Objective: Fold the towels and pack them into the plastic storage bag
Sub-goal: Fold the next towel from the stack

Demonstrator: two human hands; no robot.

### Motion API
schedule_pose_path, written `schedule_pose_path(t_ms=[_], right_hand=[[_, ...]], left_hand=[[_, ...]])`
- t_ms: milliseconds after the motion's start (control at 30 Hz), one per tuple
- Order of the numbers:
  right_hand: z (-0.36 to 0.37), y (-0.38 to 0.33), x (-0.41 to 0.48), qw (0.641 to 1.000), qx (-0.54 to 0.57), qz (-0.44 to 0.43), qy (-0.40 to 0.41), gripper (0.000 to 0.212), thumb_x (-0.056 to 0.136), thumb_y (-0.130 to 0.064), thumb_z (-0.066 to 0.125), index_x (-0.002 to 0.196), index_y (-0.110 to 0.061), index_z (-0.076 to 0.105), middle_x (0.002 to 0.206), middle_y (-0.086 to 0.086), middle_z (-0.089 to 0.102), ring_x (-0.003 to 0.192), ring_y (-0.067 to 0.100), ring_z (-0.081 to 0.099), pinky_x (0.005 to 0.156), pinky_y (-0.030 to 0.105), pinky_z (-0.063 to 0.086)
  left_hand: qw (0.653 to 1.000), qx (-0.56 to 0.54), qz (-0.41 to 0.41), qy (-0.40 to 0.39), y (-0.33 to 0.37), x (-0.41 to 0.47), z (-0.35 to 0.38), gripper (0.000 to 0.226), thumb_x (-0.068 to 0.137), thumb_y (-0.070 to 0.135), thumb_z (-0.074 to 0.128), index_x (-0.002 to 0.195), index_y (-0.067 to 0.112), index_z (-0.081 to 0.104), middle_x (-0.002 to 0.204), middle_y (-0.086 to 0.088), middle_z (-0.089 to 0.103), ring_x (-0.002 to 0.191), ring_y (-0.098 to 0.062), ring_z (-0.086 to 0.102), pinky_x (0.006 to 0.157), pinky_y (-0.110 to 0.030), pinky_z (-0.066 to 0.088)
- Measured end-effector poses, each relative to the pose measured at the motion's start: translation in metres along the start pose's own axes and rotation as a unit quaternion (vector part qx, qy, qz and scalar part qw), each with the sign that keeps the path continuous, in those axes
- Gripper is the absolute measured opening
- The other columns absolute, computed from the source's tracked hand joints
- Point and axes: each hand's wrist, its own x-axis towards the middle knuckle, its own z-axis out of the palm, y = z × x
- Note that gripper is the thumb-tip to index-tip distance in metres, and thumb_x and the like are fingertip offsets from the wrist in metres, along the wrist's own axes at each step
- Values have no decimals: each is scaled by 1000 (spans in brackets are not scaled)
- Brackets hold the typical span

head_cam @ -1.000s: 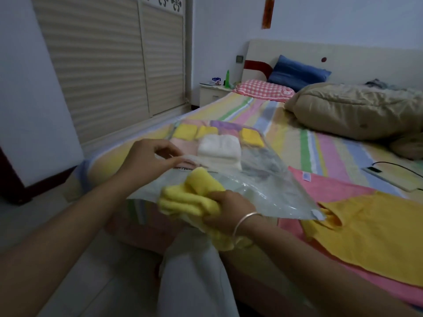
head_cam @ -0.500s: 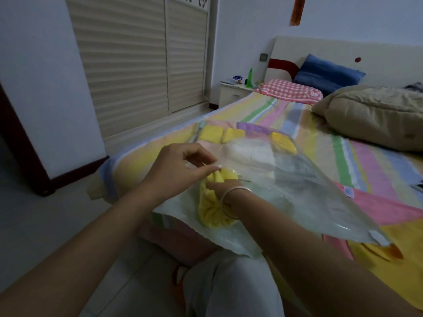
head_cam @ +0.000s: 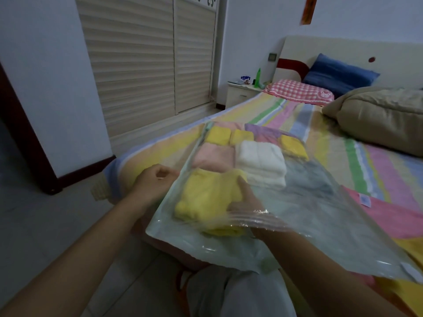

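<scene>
My right hand (head_cam: 245,202) has now brought the folded yellow terry towel (head_cam: 206,197) inside the clear plastic storage bag (head_cam: 320,225), beside the folded white towel (head_cam: 261,163), fingers gripping it; my left hand (head_cam: 155,181) pinches the bag's edge. Nearly packed.

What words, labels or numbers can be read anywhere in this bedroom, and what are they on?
No text here is legible.
Tag on the pink towel: too small and blurred to read.
Box on the nightstand: print blurred.
Red wall hanging: shows no readable characters.
</scene>
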Motion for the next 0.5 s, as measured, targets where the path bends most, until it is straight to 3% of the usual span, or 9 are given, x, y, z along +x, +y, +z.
schedule_pose_path(t_ms=[67,167,233,300,367,433,500], right_hand=[[-2,-2,-5,999,-38,-38,5,82,85,15,52,148,-28,19,92,8,54,54,1,57,52,15,47],[-3,-10,-8,999,1,-14,32,81,83,6,56,147,-35,28,125,14,48,72,11,55,52,14,46],[-3,-9,-5,999,17,21,40,82,83,0,59,147,-38,26,136,12,43,84,14,55,65,19,46],[-3,-3,-4,998,15,38,49,83,82,-4,62,147,-41,25,143,11,41,98,19,52,82,27,43],[-2,2,-1,997,23,35,67,85,81,-4,63,147,-40,24,144,11,40,103,22,50,86,30,42],[1,2,-1,996,28,15,84,85,81,-1,61,149,-34,21,142,10,38,109,24,48,85,24,43],[6,4,-2,996,-37,-24,76,83,85,-1,60,151,-25,17,138,7,38,114,24,47,76,11,41]], left_hand=[[996,-10,-83,-40,-11,9,5,50,79,65,59,100,20,64,101,0,68,94,-23,64,85,-38,54],[985,-34,-141,-96,-21,16,10,78,58,82,61,106,21,66,106,-6,69,95,-28,66,87,-46,55],[976,-54,-177,-118,-22,18,16,89,50,81,69,113,18,65,108,-8,69,95,-30,67,86,-44,55],[970,-55,-193,-140,-16,12,23,80,62,70,75,118,15,62,106,-8,67,92,-27,66,81,-37,55],[969,-48,-185,-155,-17,12,30,70,69,59,77,120,14,62,107,-8,67,93,-25,66,82,-36,56],[970,-51,-175,-163,-16,10,33,65,70,54,78,120,14,62,107,-8,68,94,-25,67,86,-38,55],[969,-51,-179,-164,-16,10,33,68,66,55,80,117,14,63,105,-9,69,94,-27,67,87,-40,56]])
